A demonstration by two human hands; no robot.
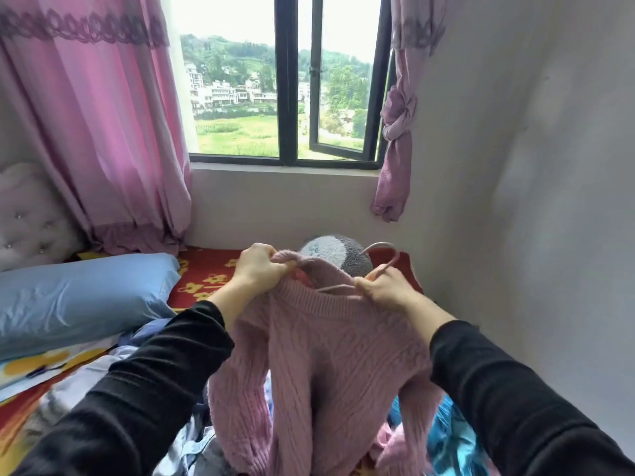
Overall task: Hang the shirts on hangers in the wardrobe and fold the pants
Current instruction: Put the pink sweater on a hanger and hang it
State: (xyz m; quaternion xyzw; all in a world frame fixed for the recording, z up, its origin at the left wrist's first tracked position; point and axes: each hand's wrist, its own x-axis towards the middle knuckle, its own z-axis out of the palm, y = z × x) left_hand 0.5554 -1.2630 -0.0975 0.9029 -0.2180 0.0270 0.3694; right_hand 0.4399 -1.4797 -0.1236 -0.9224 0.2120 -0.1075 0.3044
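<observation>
Left hand (259,266) bunching sweater (330,359) shoulder; right hand (385,288) pinching collar with hanger (379,266). Knit looking soft, stretchy, light; gripping at neckline seems best.

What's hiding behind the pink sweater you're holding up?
Behind the pink sweater peeks a fuzzy grey and white plush thing on the red flowered bedding. Colourful clothes show around its lower edges. Whatever lies directly behind the sweater is covered.

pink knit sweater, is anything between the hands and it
Nothing visible: the left hand grips the pink cable-knit sweater at its collar, and the right hand holds its other shoulder together with the pink hanger.
</observation>
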